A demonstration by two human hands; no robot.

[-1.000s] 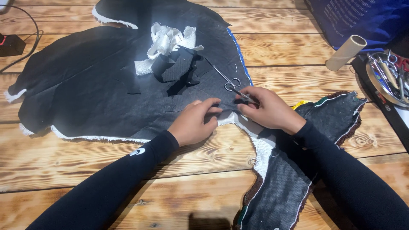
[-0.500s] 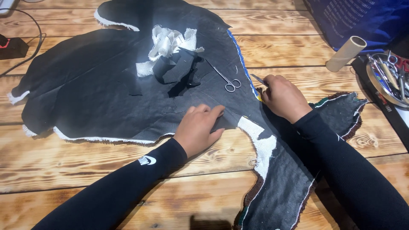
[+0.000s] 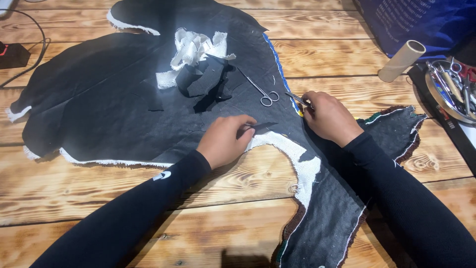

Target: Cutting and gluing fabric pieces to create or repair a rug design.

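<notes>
On the wooden tabletop [image 3: 99, 193] before you, a big sheet of black fabric [image 3: 114, 104] is lying spread out, its pale woven backing showing along the frayed edges. Your left hand [image 3: 225, 141] is resting on the near edge of that sheet, and its grip is pinching a thin dark sliver of the material [image 3: 260, 126] between thumb and fingertips, the sliver pointing to the right. Your right hand [image 3: 329, 116] is sitting just beside it, on the seam where the black sheet is meeting a second, grey woven piece [image 3: 337, 218] that is trailing toward you. Its grip is closing around a slim metal tool [image 3: 296, 99] whose tip is poking out to the upper left; I cannot tell what kind of tool it is. Both of your sleeves are dark and long.

A small pair of metal scissors [image 3: 260, 90] is lying on the black sheet just beyond your hands, touched by neither. Farther up, a heap of white and black scraps [image 3: 198, 62] is sitting on the sheet. At the right, a cardboard tube [image 3: 401, 60] is leaning near a blue bag [image 3: 411, 22], and a round tray of tools [image 3: 453, 92] is resting at the edge. At the far left, a small black box [image 3: 14, 54] with a cable is lying on the wood.
</notes>
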